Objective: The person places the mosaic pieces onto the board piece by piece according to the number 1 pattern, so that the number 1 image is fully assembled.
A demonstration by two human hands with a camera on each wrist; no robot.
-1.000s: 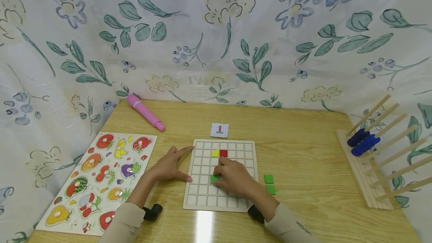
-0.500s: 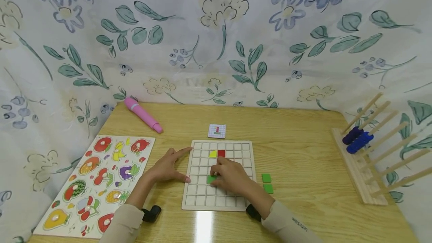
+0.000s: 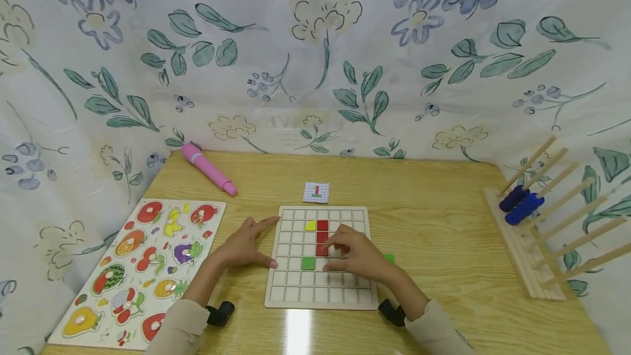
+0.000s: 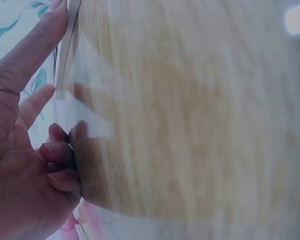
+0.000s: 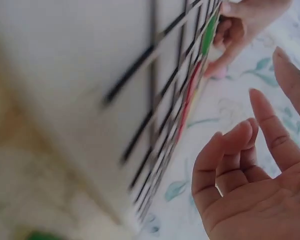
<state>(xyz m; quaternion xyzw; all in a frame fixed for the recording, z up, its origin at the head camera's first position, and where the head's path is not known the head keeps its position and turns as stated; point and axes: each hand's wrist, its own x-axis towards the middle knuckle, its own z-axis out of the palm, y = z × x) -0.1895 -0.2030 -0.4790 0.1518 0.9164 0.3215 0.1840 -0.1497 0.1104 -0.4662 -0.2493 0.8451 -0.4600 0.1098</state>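
Note:
A white gridded wooden board [image 3: 291,293] lies on the table. My left hand [image 3: 242,245] touches its left edge with outstretched index finger and thumb; the left wrist view shows the other fingers curled, holding nothing. Over the board's right half hovers my right hand [image 3: 360,253], thumb and index apart, nothing between them, as the right wrist view confirms. A yellow piece [image 3: 310,225] with a curved edge sits left of the top one in a column of red squares [image 3: 322,225]. A green square [image 3: 308,263] lies in a cell lower left of that column.
A small pattern card [image 3: 316,192] lies behind the board. One green tile [image 3: 389,258] shows partly past my right wrist. A fruit puzzle board [image 3: 184,223] and pink microphone-shaped toy [image 3: 209,170] lie left. A pegged wooden rack [image 3: 522,251] with blue pieces stands right.
My right hand has let go of the green square and moved right, uncovering it and the lower red squares. The left hand stays at the board's edge.

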